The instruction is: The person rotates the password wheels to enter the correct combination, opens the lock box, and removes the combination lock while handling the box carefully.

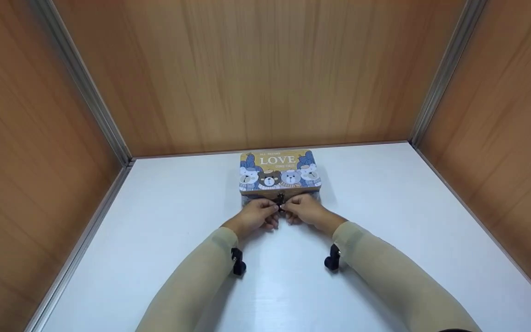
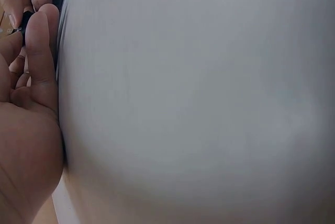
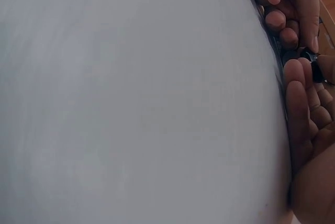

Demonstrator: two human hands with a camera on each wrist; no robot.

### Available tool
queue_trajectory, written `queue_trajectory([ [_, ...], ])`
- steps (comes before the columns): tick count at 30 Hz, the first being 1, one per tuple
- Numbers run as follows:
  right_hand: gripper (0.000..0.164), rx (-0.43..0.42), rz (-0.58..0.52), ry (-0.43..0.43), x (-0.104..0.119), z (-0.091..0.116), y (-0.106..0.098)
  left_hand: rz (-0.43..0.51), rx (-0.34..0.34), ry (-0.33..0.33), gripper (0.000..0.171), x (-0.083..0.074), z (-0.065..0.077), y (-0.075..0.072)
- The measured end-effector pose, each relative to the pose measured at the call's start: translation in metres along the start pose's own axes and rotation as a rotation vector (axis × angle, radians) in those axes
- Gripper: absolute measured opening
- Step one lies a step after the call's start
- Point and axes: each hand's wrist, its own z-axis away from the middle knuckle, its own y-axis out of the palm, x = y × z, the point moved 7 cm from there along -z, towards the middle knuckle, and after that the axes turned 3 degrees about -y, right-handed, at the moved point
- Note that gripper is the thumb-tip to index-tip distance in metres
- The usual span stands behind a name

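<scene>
A lidded box (image 1: 278,170) with printed bears and the word LOVE on top stands at the back of the white table, lid down. At the middle of its front hangs a small black lock (image 1: 280,199), mostly covered by fingertips. My left hand (image 1: 255,215) pinches the lock from the left between thumb and forefinger. From the right, my right hand (image 1: 309,210) pinches it too, the fingertips of both hands nearly meeting. In the right wrist view, the black lock (image 3: 317,71) shows between the fingers, with a shiny part beside it.
The white tabletop (image 1: 178,198) spreads around the box. Wood-grain panels enclose it: a back wall (image 1: 265,78) close behind the box, a left wall (image 1: 30,161) and a right wall (image 1: 500,152). Black wrist cameras sit at both sleeve cuffs.
</scene>
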Motion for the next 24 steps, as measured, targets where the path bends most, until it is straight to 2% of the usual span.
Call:
queue_trajectory([
  [10,0.021,-0.013,0.021,-0.006,0.0025,0.0031,0.0017,0.022,0.0,-0.001,0.025,-0.0007,0.0015,-0.0002],
  [24,0.017,-0.018,-0.046,-0.002,0.0027,0.0041,-0.0007,0.006,-0.004,-0.012,0.022,0.0001,-0.0004,-0.0015],
])
